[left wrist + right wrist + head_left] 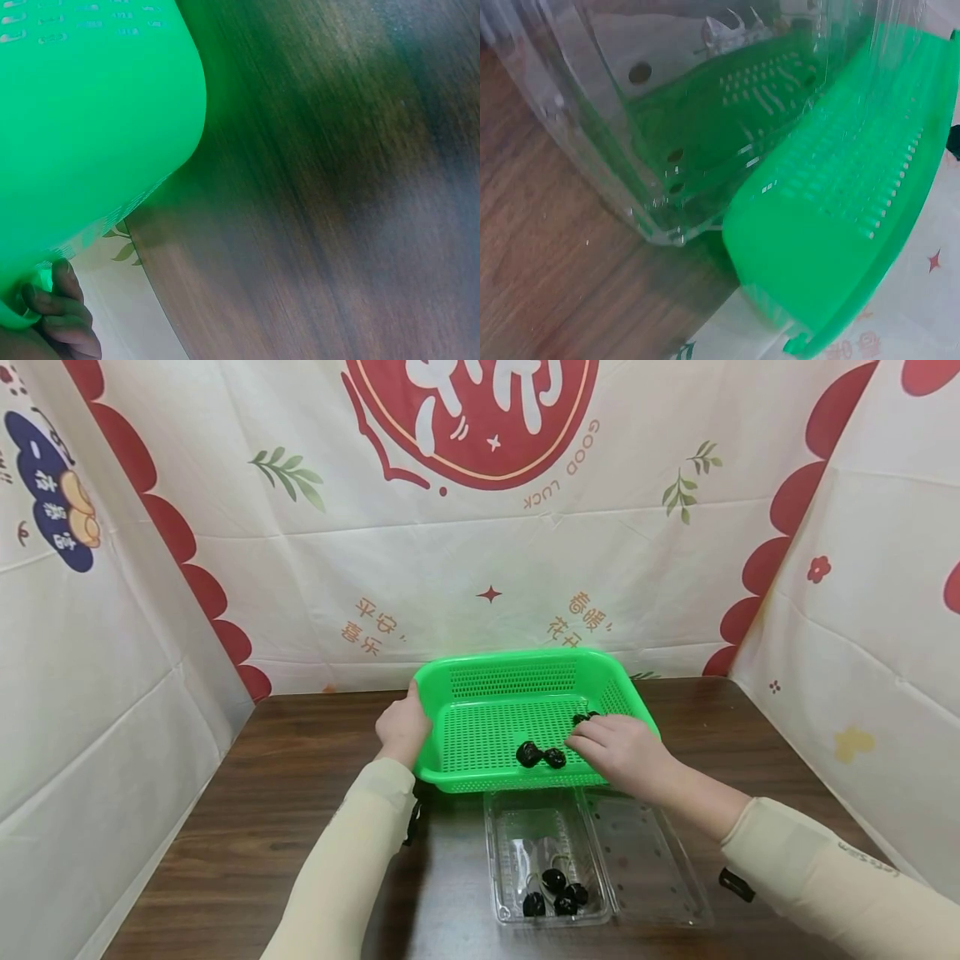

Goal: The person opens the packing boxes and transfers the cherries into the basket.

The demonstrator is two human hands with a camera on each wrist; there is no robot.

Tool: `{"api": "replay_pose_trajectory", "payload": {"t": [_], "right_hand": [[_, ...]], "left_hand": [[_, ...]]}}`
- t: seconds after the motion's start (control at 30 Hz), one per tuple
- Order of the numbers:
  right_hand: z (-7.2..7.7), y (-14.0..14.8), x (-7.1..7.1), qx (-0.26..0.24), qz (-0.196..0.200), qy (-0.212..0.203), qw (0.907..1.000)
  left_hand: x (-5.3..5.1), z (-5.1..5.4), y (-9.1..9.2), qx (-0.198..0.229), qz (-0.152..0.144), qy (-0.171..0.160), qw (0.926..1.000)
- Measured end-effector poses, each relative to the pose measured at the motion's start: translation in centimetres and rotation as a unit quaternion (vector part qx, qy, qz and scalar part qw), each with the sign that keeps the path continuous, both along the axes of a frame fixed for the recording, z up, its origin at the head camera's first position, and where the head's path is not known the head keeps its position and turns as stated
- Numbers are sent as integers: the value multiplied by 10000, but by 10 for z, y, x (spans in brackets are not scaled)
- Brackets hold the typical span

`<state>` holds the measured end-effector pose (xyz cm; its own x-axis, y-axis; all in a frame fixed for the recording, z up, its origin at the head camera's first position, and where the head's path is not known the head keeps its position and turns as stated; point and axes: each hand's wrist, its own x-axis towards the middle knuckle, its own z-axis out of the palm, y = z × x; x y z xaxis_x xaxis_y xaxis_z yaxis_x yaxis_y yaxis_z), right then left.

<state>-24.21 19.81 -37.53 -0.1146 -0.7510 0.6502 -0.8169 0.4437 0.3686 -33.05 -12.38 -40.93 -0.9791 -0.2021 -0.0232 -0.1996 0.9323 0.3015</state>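
Note:
A green basket (495, 783) is tilted, its near side resting over the clear box. My left hand (403, 727) grips its left rim; in the left wrist view the fingers (67, 319) curl round the rim of the basket (97, 120). Over the basket's right part, my right hand (626, 756) has its fingers bent, close to dark round fruits (585, 717) partly hidden behind them; whether it holds any cannot be told. Two more dark fruits (529, 754) lie to its left. The right wrist view shows the basket (780, 255), not the hand.
A clear plastic box (517, 827) with several dark stemmed fruits (553, 881) stands in front of the basket, its perforated lid (648, 868) opened to the right. All stand on a dark wooden table (277, 793). Printed cloth (420, 568) hangs behind and on both sides.

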Motion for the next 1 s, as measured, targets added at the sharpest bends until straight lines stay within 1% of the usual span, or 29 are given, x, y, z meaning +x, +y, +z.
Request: {"api": "replay_pose_trajectory", "payload": {"t": [0.2, 0.33, 0.57, 0.8, 1.0], "right_hand": [[4, 11, -10, -238, -218, 60, 9995], [4, 20, -17, -247, -367, -74, 9990], [-3, 36, -27, -160, -636, -250, 9975], [-10, 45, -34, -47, -1015, -502, 9936], [-14, 48, -42, -178, -1078, -590, 9923]], "left_hand": [[1, 1, 1, 55, 33, 21, 10000], [1, 2, 1, 46, 48, 68, 10000], [-2, -1, 1, 49, 64, 40, 10000], [-2, -1, 0, 6, 3, 53, 10000], [0, 0, 1, -1, 29, 77, 10000]]}}
